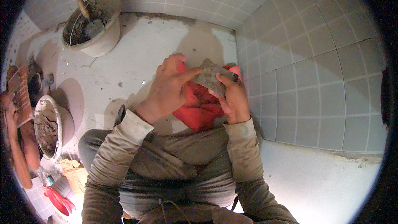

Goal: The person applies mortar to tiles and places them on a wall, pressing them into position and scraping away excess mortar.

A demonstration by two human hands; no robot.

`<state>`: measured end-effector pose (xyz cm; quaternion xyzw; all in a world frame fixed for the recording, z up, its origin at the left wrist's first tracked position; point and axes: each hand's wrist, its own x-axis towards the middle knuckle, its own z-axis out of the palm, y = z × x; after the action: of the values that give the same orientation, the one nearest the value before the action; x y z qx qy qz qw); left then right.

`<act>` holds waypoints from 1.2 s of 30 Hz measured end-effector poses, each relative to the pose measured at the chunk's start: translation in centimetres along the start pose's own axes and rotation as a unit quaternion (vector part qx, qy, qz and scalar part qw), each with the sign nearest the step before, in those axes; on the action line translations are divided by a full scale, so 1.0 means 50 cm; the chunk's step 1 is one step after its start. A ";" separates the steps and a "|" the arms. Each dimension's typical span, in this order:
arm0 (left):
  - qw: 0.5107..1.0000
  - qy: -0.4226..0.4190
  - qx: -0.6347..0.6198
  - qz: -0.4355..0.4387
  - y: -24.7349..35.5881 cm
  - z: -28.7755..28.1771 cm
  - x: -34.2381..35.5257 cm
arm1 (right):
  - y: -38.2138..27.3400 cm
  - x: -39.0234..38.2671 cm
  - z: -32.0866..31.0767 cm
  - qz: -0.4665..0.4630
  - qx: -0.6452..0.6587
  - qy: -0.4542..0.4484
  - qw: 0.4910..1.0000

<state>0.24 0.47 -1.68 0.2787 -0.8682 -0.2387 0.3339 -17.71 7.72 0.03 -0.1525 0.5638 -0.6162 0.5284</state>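
My right hand [236, 97] grips a grey, roughly triangular flat piece [210, 79] smeared with what looks like mortar, thumb on top. A small dark end sticks out beside that thumb; I cannot tell whether the piece is a trowel blade or a bit of tile. From the other side my left hand [166, 87] reaches in with its fingers stretched apart, the index fingertip against the piece's left edge. Under both hands a crumpled red cloth [197, 110] lies in front of my folded legs.
A tiled wall [306, 87] rises close on my right. At the back left stands a bucket [101, 43] of mortar with a wooden-handled tool in it. Another mortar bucket [62, 120] is at left, beside another person's arm [18, 153] and a tile. Red gloves [58, 201] lie lower left.
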 end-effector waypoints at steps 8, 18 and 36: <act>0.999 -0.001 -0.036 0.025 -0.055 0.081 -0.016 | 0.124 0.054 -0.102 -0.226 -0.485 -0.042 0.844; 0.988 0.000 -0.149 -0.038 0.003 0.044 -0.009 | 0.156 0.116 -0.144 -0.149 -0.051 0.026 0.987; 0.668 -0.033 -0.741 -0.057 0.362 -0.028 0.532 | 0.127 -0.011 -0.159 -0.057 0.037 -0.027 0.997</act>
<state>-21.16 -3.73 21.98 -0.0191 -0.3983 -0.8312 0.3874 -20.67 13.66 -7.68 -0.1814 0.5164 -0.6612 0.5131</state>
